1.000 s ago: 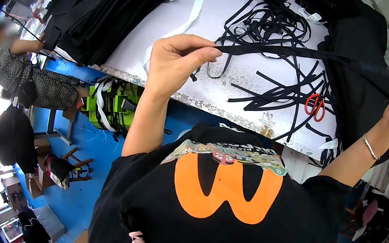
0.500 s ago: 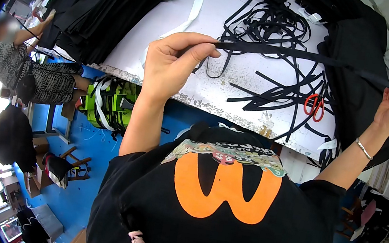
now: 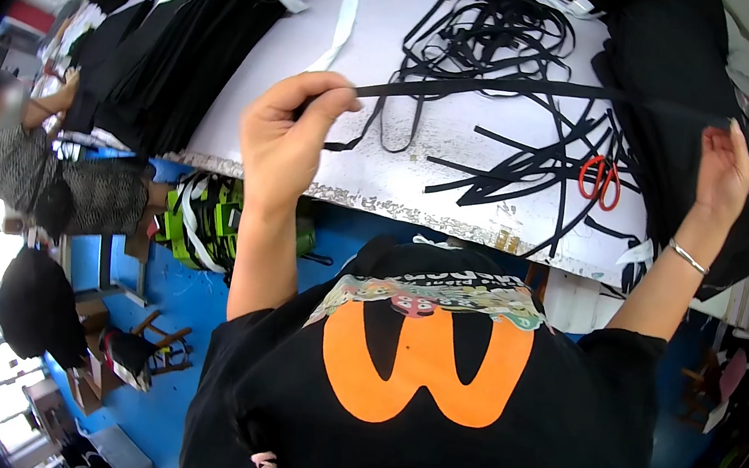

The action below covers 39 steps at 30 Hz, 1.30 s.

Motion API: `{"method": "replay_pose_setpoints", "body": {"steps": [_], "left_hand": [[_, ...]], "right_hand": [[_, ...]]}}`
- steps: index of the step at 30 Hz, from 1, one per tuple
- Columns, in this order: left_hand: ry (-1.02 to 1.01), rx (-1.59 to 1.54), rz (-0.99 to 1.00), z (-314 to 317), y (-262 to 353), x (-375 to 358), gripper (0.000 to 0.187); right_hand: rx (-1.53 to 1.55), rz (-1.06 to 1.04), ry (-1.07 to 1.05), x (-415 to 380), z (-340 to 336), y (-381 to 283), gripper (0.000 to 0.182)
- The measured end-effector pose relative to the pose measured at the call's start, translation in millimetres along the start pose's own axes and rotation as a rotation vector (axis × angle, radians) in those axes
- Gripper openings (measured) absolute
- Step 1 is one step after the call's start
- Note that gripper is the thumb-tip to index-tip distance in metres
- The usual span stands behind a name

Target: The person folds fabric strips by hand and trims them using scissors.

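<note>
A long black strip (image 3: 493,85) stretches over the white table (image 3: 248,109) between my hands. My left hand (image 3: 291,130) is closed on its left end, thumb against the bent fingers. My right hand (image 3: 726,175) pinches the far end with thumb and fingertips, in front of dark cloth. Under the strip lies a loose tangle of narrow black tape (image 3: 492,34). Cut black pieces (image 3: 509,175) are spread nearer the table edge, with red-handled scissors (image 3: 600,183) beside them.
Stacked black fabric (image 3: 190,42) and white strips (image 3: 345,12) lie on the left. More black cloth (image 3: 676,61) covers the right side. Another person (image 3: 38,155) stands at the far left, touching fabric. Below the table are a green-and-black bundle (image 3: 207,219) and a stool (image 3: 160,342).
Both hands have shifted left in the view, along with the table. My left hand has moved further left and lower across the table, and the strip now slants upward from it.
</note>
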<state>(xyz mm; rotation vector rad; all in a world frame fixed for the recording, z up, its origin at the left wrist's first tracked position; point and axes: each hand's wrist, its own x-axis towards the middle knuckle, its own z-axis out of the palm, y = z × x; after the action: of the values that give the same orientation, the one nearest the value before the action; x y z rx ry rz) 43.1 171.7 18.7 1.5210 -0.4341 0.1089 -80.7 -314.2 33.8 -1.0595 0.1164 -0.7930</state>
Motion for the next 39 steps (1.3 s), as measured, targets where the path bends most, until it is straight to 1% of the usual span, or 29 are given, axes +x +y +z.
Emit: {"method": "replay_pose_setpoints", "body": {"steps": [3, 5, 6, 7, 9, 10, 11, 12, 14, 15, 16, 18, 19, 20, 22, 23, 25, 26, 27, 28, 29, 30, 32, 34, 36, 37, 39], "left_hand": [[0.025, 0.095, 0.004, -9.3, -8.4, -1.2, 0.010], [0.041, 0.141, -0.060, -23.7, -13.9, -5.0, 0.011], [0.040, 0.158, -0.083, -34.4, -20.0, -7.7, 0.011], [0.023, 0.180, -0.151, -46.6, -24.9, -10.8, 0.012], [-0.004, 0.201, -0.302, -73.3, -38.0, -15.8, 0.011], [-0.009, 0.202, -0.385, -86.0, -47.9, -18.8, 0.010], [-0.022, 0.224, -0.431, -96.0, -61.8, -23.4, 0.012], [-0.037, 0.302, -0.510, -99.8, -73.3, -26.9, 0.013], [-0.090, 0.331, -0.599, -112.0, -115.5, -38.1, 0.013], [-0.102, 0.332, -0.668, -113.0, -131.1, -45.2, 0.013], [-0.113, 0.332, -0.734, -111.9, -141.3, -50.7, 0.013], [-0.066, 0.352, -0.777, -106.9, -146.7, -56.6, 0.016], [-0.049, 0.331, -0.789, -107.0, -146.6, -56.7, 0.017], [-0.030, 0.308, -0.802, -106.7, -146.6, -57.3, 0.017], [-0.018, 0.309, -0.802, -104.8, -144.0, -56.2, 0.016], [-0.004, 0.304, -0.792, -104.0, -141.1, -54.8, 0.015], [-0.007, 0.289, -0.793, -102.4, -134.8, -50.6, 0.015], [-0.011, 0.267, -0.792, -101.1, -131.4, -47.9, 0.015], [-0.012, 0.272, -0.792, -99.5, -127.5, -45.3, 0.015], [-0.003, 0.204, -0.767, -97.9, -122.9, -43.2, 0.014], [0.007, 0.136, -0.741, -96.9, -118.2, -40.8, 0.014], [0.008, 0.139, -0.740, -96.6, -113.3, -38.2, 0.014], [0.000, 0.040, -0.712, -94.3, -104.1, -32.6, 0.013], [-0.008, -0.029, -0.697, -87.1, -90.3, -27.2, 0.014], [-0.063, -0.096, -0.654, -82.4, -81.3, -20.3, 0.014], [-0.054, -0.119, -0.649, -75.6, -72.6, -17.4, 0.014], [-0.082, -0.129, -0.604, -64.7, -60.4, -8.6, 0.013]], "right_hand": [[0.113, 0.080, 0.052, -15.1, 0.5, 25.3, 0.011], [0.093, 0.083, 0.128, -29.6, 3.9, 49.5, 0.009], [0.076, 0.082, 0.125, -38.0, 4.8, 63.7, 0.008], [0.037, 0.111, 0.081, -43.2, -2.7, 80.4, 0.006], [-0.094, 0.137, 0.131, -63.1, 12.8, 111.7, 0.009], [-0.219, 0.186, 0.059, -69.8, 4.4, 130.9, 0.015], [-0.486, 0.239, 0.042, -81.5, 21.4, 132.8, 0.020], [-0.734, 0.281, -0.014, -86.5, 23.1, 139.9, 0.025], [-1.141, 0.076, -0.086, -90.6, -0.5, 160.5, 0.025], [-1.513, -0.177, -0.133, -92.1, -13.0, 159.2, 0.025], [-1.659, -0.201, -0.121, -92.2, -25.1, 159.0, 0.022], [-1.805, -0.057, -0.185, -91.8, -48.8, 157.3, 0.027], [-1.781, 0.071, -0.166, -95.0, -54.0, 152.4, 0.026], [-1.747, 0.135, -0.195, -94.9, -74.1, 159.4, 0.026], [-1.689, 0.265, -0.194, -93.9, -93.1, 166.8, 0.030], [-1.684, 0.270, -0.197, -93.9, -94.2, 167.5, 0.030], [-1.627, 0.368, -0.117, -92.5, -95.4, 168.8, 0.035], [-1.621, 0.370, -0.115, -91.3, -100.1, 170.5, 0.035], [-1.570, 0.373, -0.063, -89.2, -107.1, 172.2, 0.036], [-1.520, 0.376, -0.013, -88.6, -112.8, 173.8, 0.038], [-1.515, 0.380, -0.013, -88.8, -115.7, 174.9, 0.038], [-1.571, 0.346, 0.013, -88.3, -117.1, 175.0, 0.040], [-1.682, 0.275, 0.064, -86.6, -120.5, 173.8, 0.047], [-1.646, 0.306, 0.042, -84.0, -124.9, 171.2, 0.046], [-1.689, 0.393, 0.068, -82.8, -126.1, 171.1, 0.042], [-1.714, 0.434, 0.065, -81.6, -122.6, 168.8, 0.038], [-1.712, 0.442, 0.041, -80.3, -130.1, 171.5, 0.036]]}}
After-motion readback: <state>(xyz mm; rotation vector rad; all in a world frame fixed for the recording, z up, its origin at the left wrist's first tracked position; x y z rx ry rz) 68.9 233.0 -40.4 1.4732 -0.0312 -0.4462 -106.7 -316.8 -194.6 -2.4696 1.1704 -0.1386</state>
